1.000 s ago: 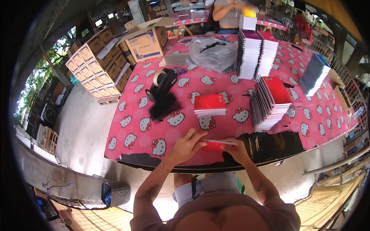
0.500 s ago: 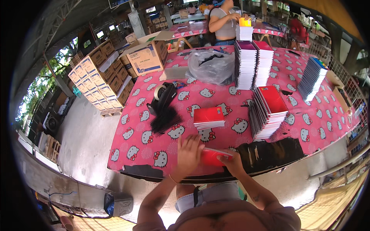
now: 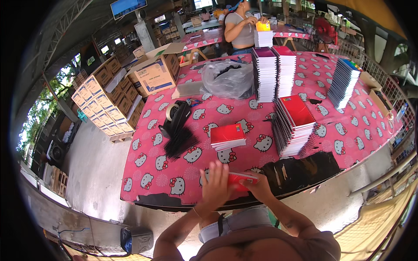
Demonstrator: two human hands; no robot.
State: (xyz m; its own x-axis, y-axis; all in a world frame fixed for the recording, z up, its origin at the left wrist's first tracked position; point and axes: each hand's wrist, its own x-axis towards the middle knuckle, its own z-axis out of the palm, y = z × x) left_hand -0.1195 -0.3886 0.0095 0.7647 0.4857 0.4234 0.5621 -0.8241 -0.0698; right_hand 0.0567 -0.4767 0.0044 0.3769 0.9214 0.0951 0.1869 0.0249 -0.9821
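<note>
One red notebook (image 3: 237,179) is pinched in the right hand (image 3: 261,189), left hand (image 3: 215,186) flat; spiral-bound notebooks (image 3: 296,114) stand stacked, unbound-looking pads (image 3: 228,135) remain.

held notebook (image 3: 236,181): red | tablecloth (image 3: 262,125): pink, cartoon-cat print | tape dispenser (image 3: 177,121): black

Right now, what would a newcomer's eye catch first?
The bright pink tablecloth fills the middle of the view. Right of centre rises a stack of red notebooks. At the near edge, the right hand grips a red pad, the left hand spread at its left end.
</note>
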